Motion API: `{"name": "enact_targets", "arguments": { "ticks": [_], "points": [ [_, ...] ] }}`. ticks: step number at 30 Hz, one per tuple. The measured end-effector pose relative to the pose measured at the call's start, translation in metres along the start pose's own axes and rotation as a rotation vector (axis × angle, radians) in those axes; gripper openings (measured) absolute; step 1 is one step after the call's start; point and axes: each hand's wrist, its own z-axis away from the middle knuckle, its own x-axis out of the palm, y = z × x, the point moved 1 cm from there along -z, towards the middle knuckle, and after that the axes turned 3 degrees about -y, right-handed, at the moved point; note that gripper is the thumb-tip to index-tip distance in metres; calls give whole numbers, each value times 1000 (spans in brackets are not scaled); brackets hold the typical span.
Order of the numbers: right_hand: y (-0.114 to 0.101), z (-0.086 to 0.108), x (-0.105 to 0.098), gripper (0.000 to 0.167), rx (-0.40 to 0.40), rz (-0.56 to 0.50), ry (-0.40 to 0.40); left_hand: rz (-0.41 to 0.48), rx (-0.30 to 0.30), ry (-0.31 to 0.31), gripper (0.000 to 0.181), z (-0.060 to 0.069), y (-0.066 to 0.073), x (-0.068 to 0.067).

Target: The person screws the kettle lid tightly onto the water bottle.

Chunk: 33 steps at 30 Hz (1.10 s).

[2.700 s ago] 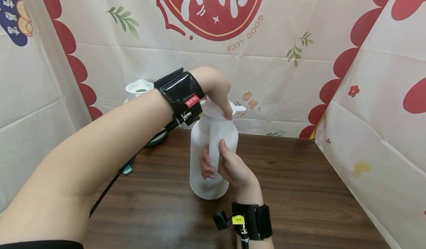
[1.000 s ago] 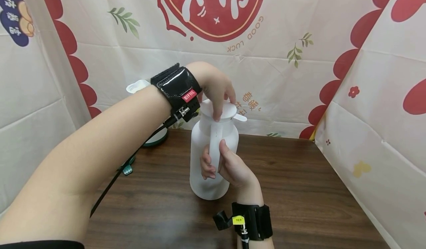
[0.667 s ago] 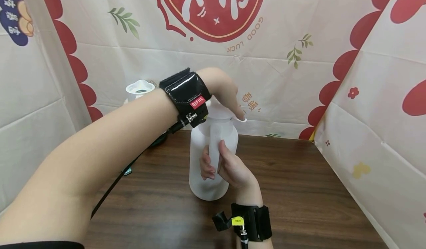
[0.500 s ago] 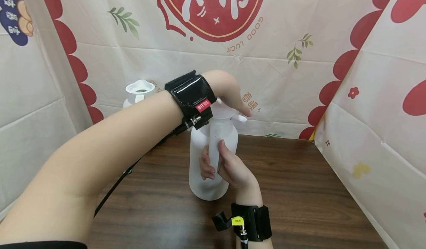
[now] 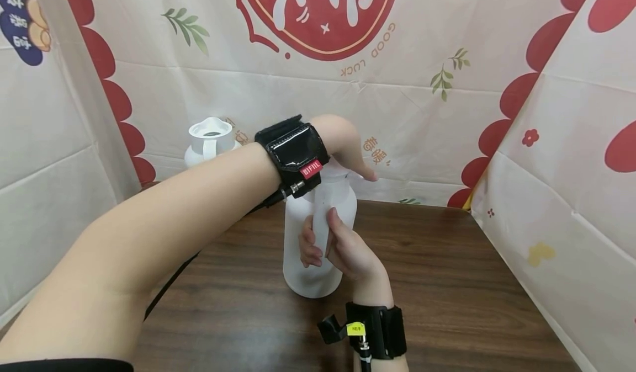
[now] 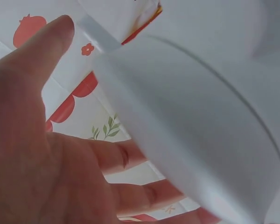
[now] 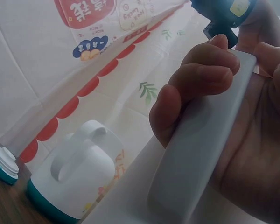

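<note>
A white thermos jug (image 5: 312,278) stands upright on the wooden table. My right hand (image 5: 350,248) grips its handle, seen close up in the right wrist view as a pale bar (image 7: 200,144) with the fingers wrapped round it. My left hand (image 5: 343,140) is at the top of the jug, over the white lid (image 6: 177,126). In the left wrist view its thumb stands apart from the lid, while the other fingers reach along the lid's far side with their tips partly hidden. The head view hides most of the lid behind the left hand and wrist.
A second white jug (image 5: 210,140) with a green base stands at the back left, partly behind my left arm. Beside it, in the right wrist view, lies a white-and-green cap (image 7: 3,163). A printed cloth (image 5: 407,112) walls the table's back and sides.
My left hand turned back and forth over the lid, lifting its fingers and lowering again, and now sits slightly lower and further right. The right hand and jug stayed in place.
</note>
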Motion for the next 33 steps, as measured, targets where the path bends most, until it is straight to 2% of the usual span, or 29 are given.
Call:
{"name": "enact_targets", "arguments": {
  "ticks": [7, 12, 16, 19, 26, 33],
  "points": [
    [1, 0, 0, 55, 4, -8, -4, 61, -41, 4, 67, 3, 4, 2],
    [1, 0, 1, 55, 4, -5, 1, -32, 13, 33, 61, -1, 2, 4],
    [2, 0, 1, 55, 4, -1, 10, -64, 47, 33, 59, -1, 1, 5],
    [2, 1, 1, 55, 4, 3, 17, -67, 64, 37, 58, -2, 1, 5],
    [2, 1, 0, 55, 1, 0, 2, -85, 111, 88, 54, -4, -2, 8],
    [1, 1, 0, 55, 0, 1, -4, -18, 172, 154, 53, -3, -7, 10]
  ]
}}
